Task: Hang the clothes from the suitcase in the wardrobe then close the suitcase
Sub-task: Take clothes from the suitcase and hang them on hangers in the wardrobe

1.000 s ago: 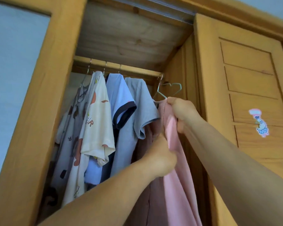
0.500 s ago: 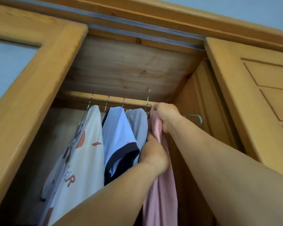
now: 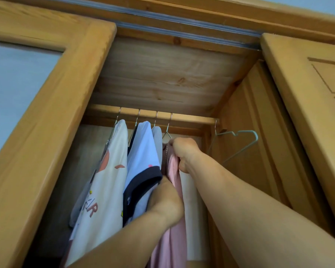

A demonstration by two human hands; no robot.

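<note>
A pink garment (image 3: 175,171) hangs on a metal hanger whose hook (image 3: 168,122) sits over the wooden rail (image 3: 191,119) of the wardrobe. My right hand (image 3: 184,151) grips the top of the pink garment just under the hook. Lower down, my left hand (image 3: 165,200) holds the same garment's fabric. To the left hang a white printed shirt (image 3: 104,180), a light blue shirt with a dark trim (image 3: 143,161) and a grey one (image 3: 158,140). The suitcase is out of view.
An empty green wire hanger (image 3: 238,144) hangs at the rail's right end. The wardrobe's sliding doors stand at the left (image 3: 46,132) and right (image 3: 307,113), with the wooden ceiling (image 3: 162,78) just above the rail.
The pink garment has gone up and left, and its hook now sits on the rail beside the grey shirt. My view has tilted upward and both hands rose with the garment.
</note>
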